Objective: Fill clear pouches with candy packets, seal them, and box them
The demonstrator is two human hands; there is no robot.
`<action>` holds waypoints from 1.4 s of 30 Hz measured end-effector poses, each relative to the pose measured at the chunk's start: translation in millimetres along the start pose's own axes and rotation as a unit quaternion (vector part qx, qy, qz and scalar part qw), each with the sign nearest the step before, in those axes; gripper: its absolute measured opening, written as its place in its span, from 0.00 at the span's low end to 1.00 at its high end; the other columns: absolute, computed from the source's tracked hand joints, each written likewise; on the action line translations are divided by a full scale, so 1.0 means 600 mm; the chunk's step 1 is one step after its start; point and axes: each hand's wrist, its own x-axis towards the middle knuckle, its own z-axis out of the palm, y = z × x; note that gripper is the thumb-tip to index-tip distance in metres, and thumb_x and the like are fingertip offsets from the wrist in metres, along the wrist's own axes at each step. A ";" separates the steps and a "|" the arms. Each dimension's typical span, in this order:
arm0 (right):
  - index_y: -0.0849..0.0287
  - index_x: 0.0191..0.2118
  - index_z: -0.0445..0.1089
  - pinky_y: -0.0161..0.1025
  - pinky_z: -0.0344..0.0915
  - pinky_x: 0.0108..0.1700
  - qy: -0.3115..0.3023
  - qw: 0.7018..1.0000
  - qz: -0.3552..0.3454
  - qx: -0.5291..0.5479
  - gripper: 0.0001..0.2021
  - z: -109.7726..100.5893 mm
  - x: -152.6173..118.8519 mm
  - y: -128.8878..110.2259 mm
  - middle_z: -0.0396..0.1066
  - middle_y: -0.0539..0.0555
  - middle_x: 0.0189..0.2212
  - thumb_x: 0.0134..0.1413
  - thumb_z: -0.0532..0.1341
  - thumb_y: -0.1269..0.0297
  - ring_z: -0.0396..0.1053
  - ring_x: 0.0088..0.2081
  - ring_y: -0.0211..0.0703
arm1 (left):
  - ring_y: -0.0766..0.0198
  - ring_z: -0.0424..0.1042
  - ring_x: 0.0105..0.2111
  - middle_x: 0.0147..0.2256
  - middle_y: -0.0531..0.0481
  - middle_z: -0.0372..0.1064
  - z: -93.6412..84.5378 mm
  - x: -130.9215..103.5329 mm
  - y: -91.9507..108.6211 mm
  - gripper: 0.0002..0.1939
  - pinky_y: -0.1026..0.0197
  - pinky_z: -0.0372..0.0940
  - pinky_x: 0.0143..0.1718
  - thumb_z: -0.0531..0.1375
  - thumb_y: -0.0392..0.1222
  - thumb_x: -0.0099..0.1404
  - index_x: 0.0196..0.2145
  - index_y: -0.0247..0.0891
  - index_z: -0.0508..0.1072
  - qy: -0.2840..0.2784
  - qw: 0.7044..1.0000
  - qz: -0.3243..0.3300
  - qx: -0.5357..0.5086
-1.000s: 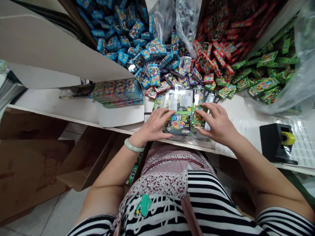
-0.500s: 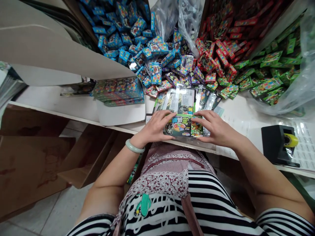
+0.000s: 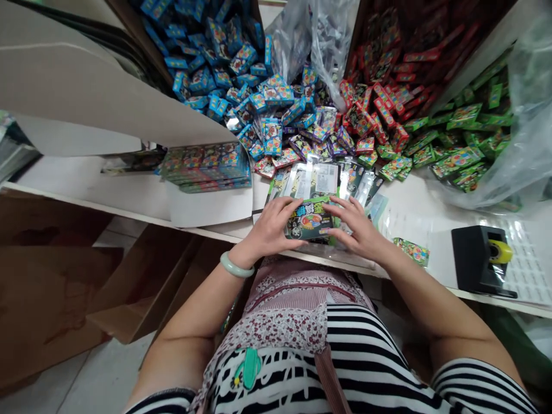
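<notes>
A black-and-green printed packet [image 3: 311,221] with a colourful round picture lies low at the table's front edge, between my two hands. My left hand [image 3: 272,225] grips its left side, thumb in front and fingers along the back edge. My right hand [image 3: 354,225] has its fingertips and thumb at the packet's right end. Behind it lie several overlapping flat packages [image 3: 324,177] with silvery edges and white labels. A small green candy box [image 3: 411,251] rests on the table beside my right forearm.
Heaped small boxes stand behind: blue [image 3: 202,72], purple [image 3: 319,123], red [image 3: 379,109] and green [image 3: 459,164]. Stacked boxes [image 3: 207,167] stand left by a white board [image 3: 99,86]. A black tape dispenser [image 3: 478,259] sits right. Open cartons [image 3: 133,287] are below the table.
The small green box from the packet's right end now lies to the right, near the tape dispenser. My right hand has moved left along the packet. The view has shifted slightly.
</notes>
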 end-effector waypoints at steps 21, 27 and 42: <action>0.55 0.45 0.77 0.50 0.55 0.50 0.100 0.921 0.178 -0.332 0.17 -0.077 0.098 0.280 0.75 0.60 0.45 0.67 0.52 0.57 0.65 0.47 0.53 | 0.44 0.67 0.55 0.55 0.37 0.62 -0.007 -0.007 -0.020 0.49 0.42 0.67 0.55 0.65 0.63 0.59 0.70 0.44 0.49 0.026 0.999 -0.042 0.003; 0.58 0.60 0.66 0.53 0.56 0.56 0.121 0.926 0.173 -0.312 0.23 -0.085 0.122 0.255 0.67 0.65 0.57 0.63 0.56 0.56 0.63 0.56 0.59 | 0.44 0.66 0.56 0.56 0.38 0.61 -0.003 -0.004 -0.010 0.49 0.42 0.66 0.57 0.65 0.64 0.59 0.70 0.46 0.49 0.017 0.999 -0.037 -0.010; 0.59 0.37 0.71 0.47 0.67 0.43 0.250 0.922 0.297 0.001 0.11 -0.091 0.253 0.269 0.71 0.53 0.29 0.54 0.63 0.56 0.69 0.35 0.48 | 0.44 0.66 0.56 0.56 0.39 0.60 -0.016 -0.013 -0.006 0.47 0.42 0.66 0.58 0.65 0.63 0.59 0.69 0.47 0.50 0.012 0.997 -0.069 -0.025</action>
